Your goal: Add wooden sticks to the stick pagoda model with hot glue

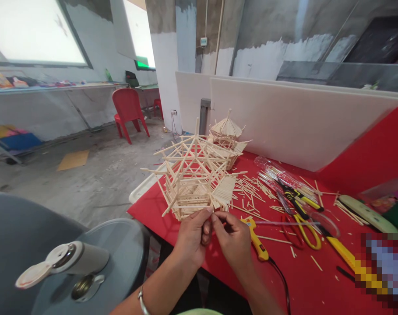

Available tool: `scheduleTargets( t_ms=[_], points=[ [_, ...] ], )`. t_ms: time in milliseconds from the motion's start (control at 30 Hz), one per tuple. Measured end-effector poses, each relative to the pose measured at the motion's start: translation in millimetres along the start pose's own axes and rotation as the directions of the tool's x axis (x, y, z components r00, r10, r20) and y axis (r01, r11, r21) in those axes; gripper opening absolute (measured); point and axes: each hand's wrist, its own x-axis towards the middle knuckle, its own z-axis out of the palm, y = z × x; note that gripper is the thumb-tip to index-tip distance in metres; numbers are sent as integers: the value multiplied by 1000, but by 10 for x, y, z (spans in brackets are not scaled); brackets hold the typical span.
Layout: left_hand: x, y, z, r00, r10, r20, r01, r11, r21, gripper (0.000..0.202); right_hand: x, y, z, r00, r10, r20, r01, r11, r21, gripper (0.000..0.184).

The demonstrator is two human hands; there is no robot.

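A model house of thin pale wooden sticks [194, 177] stands at the near left edge of the red table [284, 280]. My left hand [192, 234] and my right hand [233, 238] meet just in front of its base. Both are closed in a pinch, fingertips together around a thin stick [210, 215] next to the model's lower edge. A yellow glue gun [256, 239] lies on the table right beside my right hand, its black cord running toward me.
A second, smaller stick model [227, 133] stands behind the first. Loose sticks, yellow-handled scissors [302, 225], pliers [299, 194], a clear plastic sleeve and a yellow cutter lie to the right. A white board backs the table. A red chair [129, 111] stands beyond.
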Motion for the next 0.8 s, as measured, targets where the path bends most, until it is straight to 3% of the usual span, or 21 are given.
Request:
scheduleTargets(
  t_ms=[167, 300, 400, 533, 633, 800],
  points=[
    [-75, -21, -55, 999, 24, -28, -24, 999, -26, 36, -26, -58, -67, 994, -50, 95, 50, 999, -4, 20],
    [-143, -65, -139, 998, 34, -59, -35, 999, -15, 31, -82, -24, -292, 986, -100, 136, 115, 988, -106, 18],
    [-154, -111, -189, 998, 28, -58, -28, 1000, 10, 35, -127, 142, -562, 997, -29, 65, 42, 980, -194, 21],
    [-120, -188, -203, 999, -3, -35, 3, 1000, 15, 36, -158, 437, -975, 981, 158, -112, -185, 937, -297, 31],
    [-83, -247, -184, 1000, -20, -4, 21, 1000, 9, 35, -175, 582, -1217, 967, 176, -184, -232, 906, -354, 34],
    [-64, -327, -157, 999, -26, 47, 25, 1000, 11, 38, -230, 613, -1286, 973, 173, -154, -219, 907, -360, 36]
  ],
)
